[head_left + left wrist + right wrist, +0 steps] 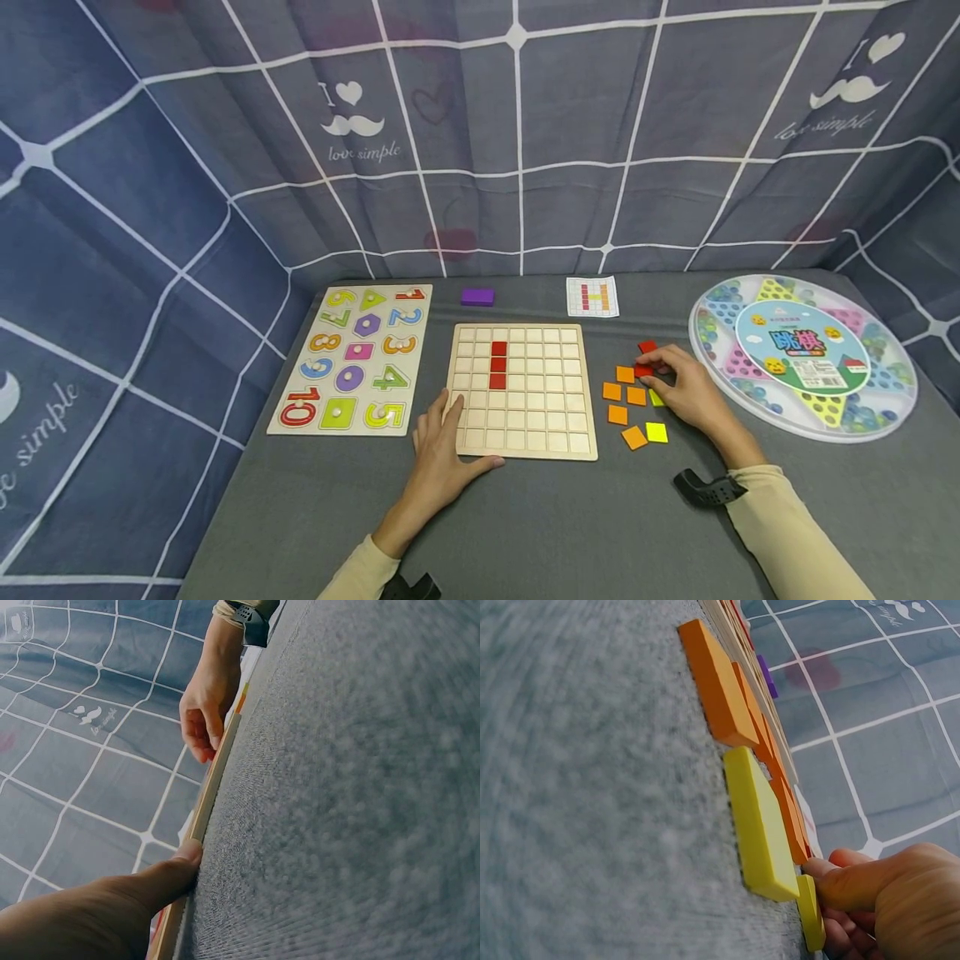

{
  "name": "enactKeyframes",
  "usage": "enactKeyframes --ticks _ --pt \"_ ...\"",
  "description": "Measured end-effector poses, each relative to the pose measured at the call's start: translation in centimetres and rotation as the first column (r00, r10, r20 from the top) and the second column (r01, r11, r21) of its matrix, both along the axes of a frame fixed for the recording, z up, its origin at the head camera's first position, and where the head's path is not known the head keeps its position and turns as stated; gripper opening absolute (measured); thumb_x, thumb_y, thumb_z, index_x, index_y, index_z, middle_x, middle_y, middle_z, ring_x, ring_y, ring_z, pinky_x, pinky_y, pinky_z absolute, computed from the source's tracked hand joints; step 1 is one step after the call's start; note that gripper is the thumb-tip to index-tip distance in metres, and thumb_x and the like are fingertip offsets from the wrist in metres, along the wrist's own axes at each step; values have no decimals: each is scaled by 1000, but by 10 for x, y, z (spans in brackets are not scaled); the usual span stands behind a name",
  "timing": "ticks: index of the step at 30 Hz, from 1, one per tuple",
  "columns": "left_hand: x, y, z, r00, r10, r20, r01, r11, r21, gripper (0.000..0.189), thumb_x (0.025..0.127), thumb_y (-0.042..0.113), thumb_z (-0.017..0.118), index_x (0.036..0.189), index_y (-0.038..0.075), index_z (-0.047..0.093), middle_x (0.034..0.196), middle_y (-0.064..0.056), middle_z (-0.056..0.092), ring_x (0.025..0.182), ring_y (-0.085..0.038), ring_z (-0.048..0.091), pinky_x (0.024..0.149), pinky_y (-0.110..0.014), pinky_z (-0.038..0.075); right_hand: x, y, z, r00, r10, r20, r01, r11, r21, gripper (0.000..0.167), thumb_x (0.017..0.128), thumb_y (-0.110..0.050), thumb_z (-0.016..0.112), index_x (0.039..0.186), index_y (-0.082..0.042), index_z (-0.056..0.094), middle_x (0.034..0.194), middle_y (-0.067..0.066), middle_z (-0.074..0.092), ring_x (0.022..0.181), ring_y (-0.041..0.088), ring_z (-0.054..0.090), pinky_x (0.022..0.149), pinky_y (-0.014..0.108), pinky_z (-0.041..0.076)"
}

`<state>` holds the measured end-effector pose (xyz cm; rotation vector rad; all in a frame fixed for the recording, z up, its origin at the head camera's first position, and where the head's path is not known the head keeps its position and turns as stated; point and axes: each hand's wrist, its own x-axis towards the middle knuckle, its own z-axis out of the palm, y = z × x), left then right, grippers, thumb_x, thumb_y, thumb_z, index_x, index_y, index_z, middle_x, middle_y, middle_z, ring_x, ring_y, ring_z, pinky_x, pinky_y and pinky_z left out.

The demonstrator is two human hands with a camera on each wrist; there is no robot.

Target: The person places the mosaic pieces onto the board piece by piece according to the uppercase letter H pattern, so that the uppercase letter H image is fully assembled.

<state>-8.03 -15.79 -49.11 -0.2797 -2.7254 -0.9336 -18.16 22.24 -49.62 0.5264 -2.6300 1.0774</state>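
Note:
My left hand [438, 454] lies at the near left corner of the wooden grid board [547, 417]. Its fingers stretch along the left edge, and the thumb rests against the front edge. Three red square tiles [498, 364] form a column on the grid. Right of the board, my right hand [690, 392] pinches a red tile [642, 370] between thumb and fingertips, low over the loose pieces. Another red tile [647, 346] lies just beyond it. Several orange tiles [617, 415] and two yellow tiles [657, 432] surround that hand; one yellow is partly under it.
A number-and-shape puzzle board [315, 383] lies on the left. Behind the grid are a purple block [477, 297] and a pattern card [592, 308]. A large round game box [802, 358] sits close to the right hand. Curtains [480, 125] rise behind the grey table [570, 533].

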Motion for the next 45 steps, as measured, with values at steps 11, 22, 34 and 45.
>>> enactKeyframes --ticks 11,22,34,45 --pt "0 0 0 1000 3 13 -3 1000 -1 107 61 47 90 144 -2 43 151 -28 31 118 -38 37 88 -47 26 1 -2 4 999 -24 29 24 999 24 23 84 -2 74 107 -6 70 100 9 66 87 22 58 76 18 41" --pt "0 0 0 1000 3 13 -3 1000 -1 107 61 46 91 144 -2 43 151 -28 31 118 -37 37 88 -46 26 2 -6 9 995 -87 39 87 996 -2 19 84 -5 75 103 -7 72 100 12 68 85 22 56 74 22 39" --pt "0 0 -1 1000 -3 21 3 1000 10 107 62 46 90 145 -1 42 152 -27 29 121 -38 35 90 -48 26 2 -24 14 998 -44 36 46 997 -62 20 83 -6 78 102 -10 73 100 8 69 89 23 61 78 22 43" --pt "-1 1 -3 1000 10 5 -10 1000 -18 107 62 48 90 144 0 43 152 -26 31 117 -36 37 87 -46 26 10 -98 23 987 158 8 -154 973 -169 24 76 -6 83 97 -16 73 97 -5 69 85 15 59 74 31 48"
